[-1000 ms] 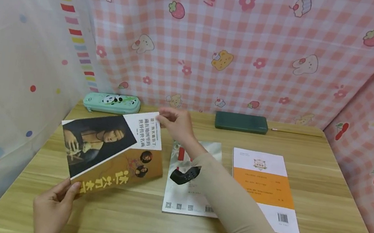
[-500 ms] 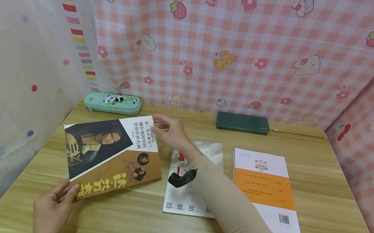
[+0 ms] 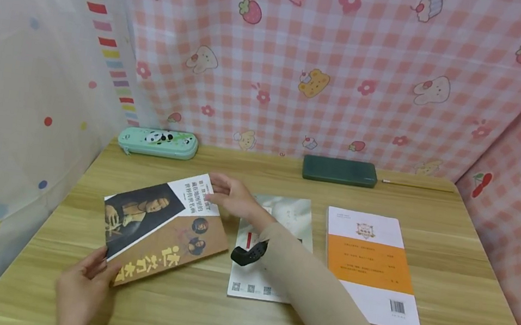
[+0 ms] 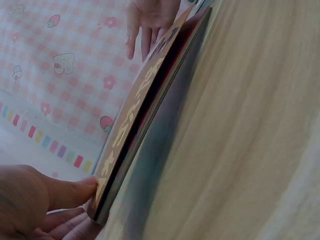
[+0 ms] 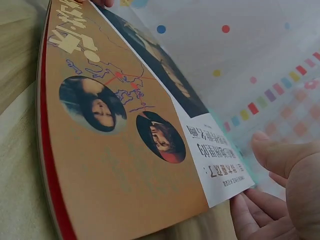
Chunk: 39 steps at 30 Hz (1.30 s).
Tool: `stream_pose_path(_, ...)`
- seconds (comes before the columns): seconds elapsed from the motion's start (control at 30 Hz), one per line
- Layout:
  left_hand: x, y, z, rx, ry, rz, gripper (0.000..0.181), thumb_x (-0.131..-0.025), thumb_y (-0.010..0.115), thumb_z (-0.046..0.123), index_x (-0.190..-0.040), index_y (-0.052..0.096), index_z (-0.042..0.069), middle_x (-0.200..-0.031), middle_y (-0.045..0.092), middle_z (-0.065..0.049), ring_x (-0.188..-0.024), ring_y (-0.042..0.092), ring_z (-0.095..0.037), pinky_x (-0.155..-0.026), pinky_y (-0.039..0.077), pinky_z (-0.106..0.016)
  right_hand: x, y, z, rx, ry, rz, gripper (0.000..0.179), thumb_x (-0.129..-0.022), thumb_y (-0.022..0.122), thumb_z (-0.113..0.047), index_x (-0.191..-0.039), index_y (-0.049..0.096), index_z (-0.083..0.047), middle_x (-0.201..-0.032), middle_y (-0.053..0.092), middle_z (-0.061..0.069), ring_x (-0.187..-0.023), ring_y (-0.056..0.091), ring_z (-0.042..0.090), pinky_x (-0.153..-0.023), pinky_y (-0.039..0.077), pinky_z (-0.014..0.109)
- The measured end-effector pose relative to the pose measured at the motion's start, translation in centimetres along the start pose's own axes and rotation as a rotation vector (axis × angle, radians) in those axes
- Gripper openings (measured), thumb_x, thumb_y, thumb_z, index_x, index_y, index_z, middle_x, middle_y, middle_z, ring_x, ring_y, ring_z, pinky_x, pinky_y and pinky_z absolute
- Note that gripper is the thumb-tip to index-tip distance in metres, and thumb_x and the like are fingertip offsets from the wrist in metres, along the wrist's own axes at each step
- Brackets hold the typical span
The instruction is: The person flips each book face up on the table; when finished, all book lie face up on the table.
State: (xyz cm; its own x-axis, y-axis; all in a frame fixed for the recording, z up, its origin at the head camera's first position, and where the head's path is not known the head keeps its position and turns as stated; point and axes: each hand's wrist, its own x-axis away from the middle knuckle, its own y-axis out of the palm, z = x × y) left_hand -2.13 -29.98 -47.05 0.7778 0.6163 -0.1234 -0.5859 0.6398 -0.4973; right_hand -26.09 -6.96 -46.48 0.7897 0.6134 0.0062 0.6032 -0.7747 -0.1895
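The brown book (image 3: 167, 230) is at the left of the table (image 3: 171, 315), slanted, with its front cover up. Seen from the left wrist, its cover gapes from the pages along the near long edge, and a shadow runs on the wood just beside it; we cannot tell whether the lower edge touches down.

Our left hand (image 3: 84, 276) pinches the near left corner, thumb on the cover and fingers underneath. Our right hand (image 3: 236, 198) is at the far right corner with its thumb spread wide, clear of the cover, while the other fingers reach the edge there, partly hidden from us.

To handle this step well, we judge that both corners should stay at matching heights, so the book does not twist. A light press of the left thumb would keep the cover against the pages, and flat fingers at the right edge would slip free without bending that corner.

Beside the right hand, the pale booklet (image 3: 295, 214) lies partly beneath the sleeve (image 3: 313, 290) and the black band (image 3: 249, 253); we would keep the forearm high enough not to drag it. Further right lies the orange-striped book (image 3: 371, 262). Along the back are the panda pencil case (image 3: 158, 143), the green case (image 3: 340, 171) and a thin stick (image 3: 417, 186), before the checked curtain (image 3: 275, 49).
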Motion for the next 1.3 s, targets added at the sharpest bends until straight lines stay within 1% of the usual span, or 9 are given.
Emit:
stream_pose_path(0.2, -0.1, 0.2, -0.4, -0.022, -0.068, -0.115, 0.058, -0.085, 0.076, -0.006, -0.138, 0.054, -0.011, -0.132, 0.058, -0.032, -0.084, 0.053, 0.023, -0.072, 0.046, 0.0, -0.3, 0.4, 0.9, -0.001, 0.089, -0.045, 0.069, -0.096, 0.072, -0.016, -0.155, 0.039, -0.006, -0.154, 0.046, 0.011, -0.14, 0.046, 0.024, -0.113, 0.041, 0.032)
stream_pose_path(0.3, -0.1, 0.3, -0.5, -0.035, -0.054, -0.136, 0.061, -0.084, 0.076, -0.009, -0.139, 0.052, -0.013, -0.133, 0.056, -0.033, -0.101, 0.065, -0.003, -0.073, 0.046, 0.0, -0.2, 0.5, 1.1, -0.004, 0.141, -0.077, 0.072, -0.095, 0.073, -0.021, -0.156, 0.038, -0.009, -0.157, 0.043, 0.009, -0.144, 0.041, 0.023, -0.116, 0.037, 0.033)
stream_pose_path(0.4, 0.0, 0.4, -0.3, -0.082, -0.021, -0.121, 0.057, -0.085, 0.077, -0.006, -0.136, 0.054, -0.014, -0.129, 0.059, -0.031, -0.111, 0.065, -0.033, -0.072, 0.043, 0.002, 0.0, 0.3, 0.9, -0.003, 0.155, -0.105, 0.073, -0.096, 0.073, -0.023, -0.157, 0.036, -0.01, -0.161, 0.038, 0.008, -0.147, 0.036, 0.023, -0.118, 0.033, 0.033)
stream_pose_path(0.47, 0.0, 0.5, 0.0, -0.11, 0.003, -0.095, 0.053, -0.086, 0.077, -0.002, -0.134, 0.057, -0.013, -0.126, 0.062, -0.03, -0.111, 0.065, -0.042, -0.071, 0.041, 0.004, 0.0, 0.2, 0.8, 0.002, 0.145, -0.109, 0.072, -0.097, 0.071, -0.024, -0.157, 0.035, -0.009, -0.162, 0.036, 0.007, -0.148, 0.034, 0.023, -0.119, 0.032, 0.032)
stream_pose_path(0.63, -0.4, 0.5, 0.6, -0.148, 0.037, -0.065, 0.045, -0.09, 0.077, 0.006, -0.13, 0.062, -0.01, -0.121, 0.067, -0.028, -0.105, 0.069, -0.043, -0.069, 0.04, 0.004, 0.0, -0.1, 0.7, 0.057, 0.122, -0.058, 0.069, -0.097, 0.07, -0.025, -0.156, 0.038, -0.008, -0.159, 0.041, 0.005, -0.146, 0.038, 0.021, -0.118, 0.033, 0.032)
stream_pose_path(0.87, -1.8, 0.2, 0.3, -0.206, 0.071, -0.114, 0.04, -0.095, 0.073, 0.015, -0.129, 0.065, -0.004, -0.124, 0.066, -0.027, -0.109, 0.067, -0.044, -0.075, 0.041, 0.002, 1.0, -0.5, 0.3, 0.17, 0.081, -0.038, 0.068, -0.095, 0.074, -0.024, -0.153, 0.043, -0.007, -0.15, 0.052, 0.01, -0.135, 0.051, 0.025, -0.112, 0.043, 0.036)
stream_pose_path(0.93, -2.3, 0.2, 0.2, -0.217, 0.094, -0.122, 0.039, -0.095, 0.072, 0.015, -0.129, 0.066, -0.003, -0.124, 0.066, -0.027, -0.109, 0.067, -0.044, -0.08, 0.046, -0.007, 1.4, -0.6, 0.2, 0.217, 0.067, -0.037, 0.067, -0.095, 0.074, -0.024, -0.152, 0.044, -0.006, -0.147, 0.054, 0.012, -0.132, 0.053, 0.026, -0.109, 0.045, 0.036)
stream_pose_path(1.1, -3.5, 0.2, -0.3, -0.236, 0.185, -0.156, 0.036, -0.097, 0.068, 0.01, -0.129, 0.066, -0.004, -0.126, 0.063, -0.031, -0.109, 0.063, -0.052, -0.095, 0.049, -0.06, 2.4, -0.5, 0.0, 0.321, 0.048, -0.062, 0.068, -0.093, 0.076, -0.025, -0.15, 0.046, -0.003, -0.141, 0.058, 0.016, -0.127, 0.057, 0.028, -0.106, 0.048, 0.035)
stream_pose_path(1.3, -5.5, 0.1, -1.0, -0.273, 0.339, -0.234, 0.033, -0.099, 0.06, 0.003, -0.13, 0.063, -0.006, -0.127, 0.061, -0.035, -0.112, 0.059, -0.057, -0.092, 0.048, -0.068, 3.7, -0.7, -0.2, 0.435, 0.055, -0.139, 0.076, -0.09, 0.079, -0.03, -0.151, 0.044, -0.004, -0.143, 0.057, 0.016, -0.13, 0.056, 0.03, -0.108, 0.047, 0.038)
